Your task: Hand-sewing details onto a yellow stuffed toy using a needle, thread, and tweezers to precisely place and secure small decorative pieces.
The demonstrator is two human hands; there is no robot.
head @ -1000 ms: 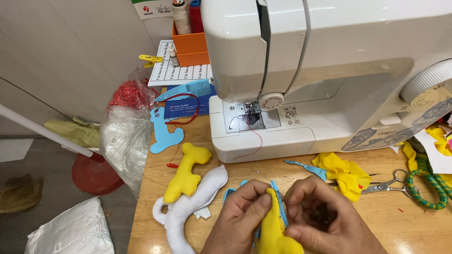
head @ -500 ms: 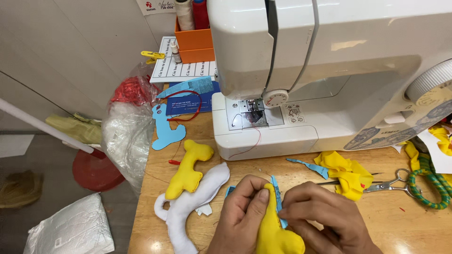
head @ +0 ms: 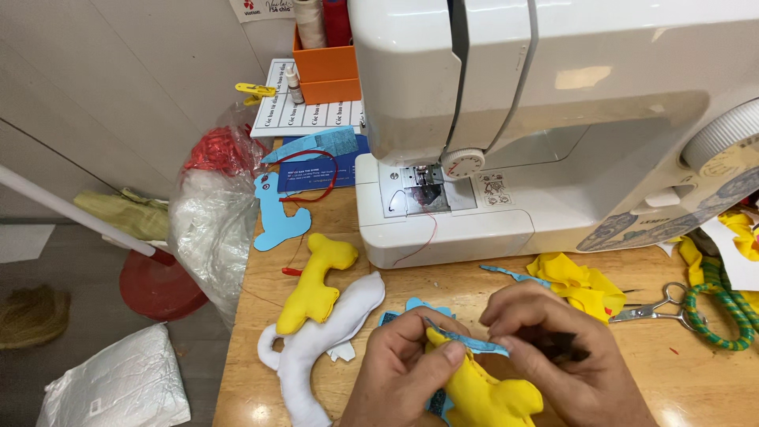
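A yellow toy is held at the table's near edge, pinched closed between the left hand and right hand, with a blue strip gripped along its top. A white toy lies just left. Bare wood is left between the hands and the sewing machine; scissors lie right.

In front of you stands a white plastic sewing machine on the wooden table. To your left lie a stuffed yellow felt figure partly over a stuffed white fabric figure; to your right, metal scissors sit beside crumpled yellow fabric scraps. Behind stands an orange plastic box
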